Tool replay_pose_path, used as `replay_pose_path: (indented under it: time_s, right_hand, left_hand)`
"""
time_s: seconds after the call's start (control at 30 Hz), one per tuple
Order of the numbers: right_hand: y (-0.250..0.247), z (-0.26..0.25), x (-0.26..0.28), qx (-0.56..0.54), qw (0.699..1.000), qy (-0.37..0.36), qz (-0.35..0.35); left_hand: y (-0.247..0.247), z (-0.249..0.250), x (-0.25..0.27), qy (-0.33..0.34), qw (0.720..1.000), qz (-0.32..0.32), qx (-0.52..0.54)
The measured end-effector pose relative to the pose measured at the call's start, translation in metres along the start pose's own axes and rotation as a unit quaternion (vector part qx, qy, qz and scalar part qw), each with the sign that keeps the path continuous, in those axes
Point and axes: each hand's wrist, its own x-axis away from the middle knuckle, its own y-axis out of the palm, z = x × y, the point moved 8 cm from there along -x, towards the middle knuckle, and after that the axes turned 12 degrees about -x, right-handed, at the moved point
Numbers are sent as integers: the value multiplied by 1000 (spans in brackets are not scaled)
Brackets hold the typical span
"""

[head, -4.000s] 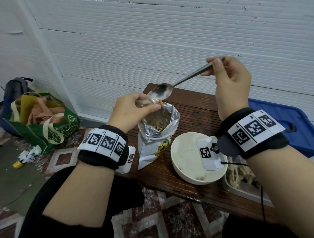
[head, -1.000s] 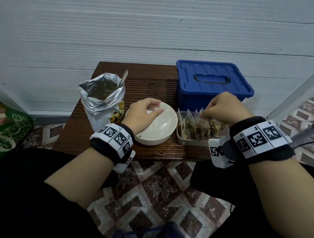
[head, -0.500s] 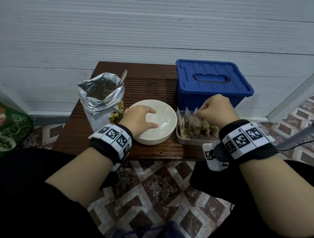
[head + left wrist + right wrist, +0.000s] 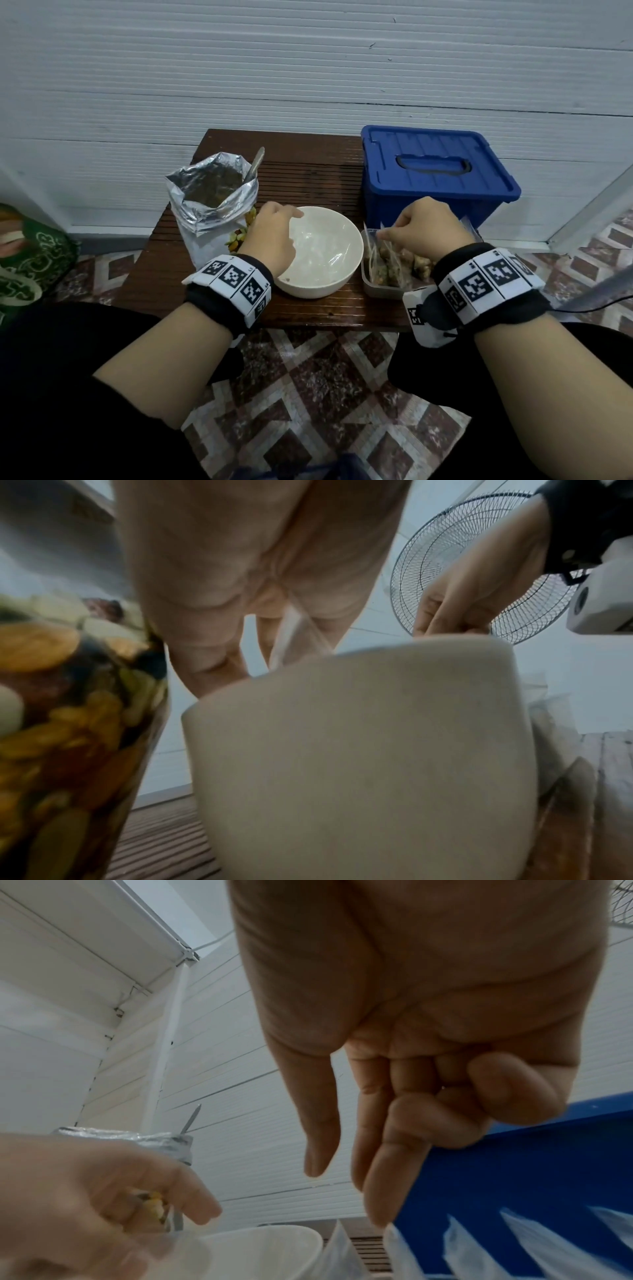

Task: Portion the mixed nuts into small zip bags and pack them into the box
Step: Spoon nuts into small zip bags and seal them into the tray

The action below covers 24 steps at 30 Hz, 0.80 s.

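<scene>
Filled clear zip bags stood in a clear plastic tray just in front of the closed blue plastic box. My right hand hung loosely curled over them, holding nothing. My left hand reached into the white bowl; grip unclear.
</scene>
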Motion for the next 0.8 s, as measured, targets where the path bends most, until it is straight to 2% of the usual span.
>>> replay_pose_path:
  time_s: [0.1,0.17,0.23,0.33,0.43,0.5,0.57,0.63,0.7,0.8]
  right_hand:
    - [6,-16,1,-46,998,-42,-4]
    - [10,-26,1,-100,993,-65,-8]
    - [15,-33,2,-150,986,-75,-24]
    - [25,-39,2,-193,976,-78,-61]
    - [22,-35,-2,-241,968,-58,-30]
    - [17,-33,-3,-287,957,-46,-8]
    - [13,-34,-2,-320,946,-49,-5]
    - [11,-37,0,-329,943,-58,-7]
    - [9,-39,1,-326,943,-68,1]
    - [11,-39,2,-321,944,-73,14]
  left_hand:
    - [-21,12,-2,20,996,70,55]
    - [-32,18,0,19,983,97,154]
    - [-34,21,2,6,961,91,260]
    - [-28,25,4,-11,920,49,388]
    - [-23,29,4,-17,882,15,470]
    - [-23,30,4,-8,873,10,487]
    - [-23,31,4,2,877,11,480]
    - [-25,29,4,0,893,35,449]
    - [-29,27,5,1,916,69,395]
    - [-30,33,9,37,961,82,263]
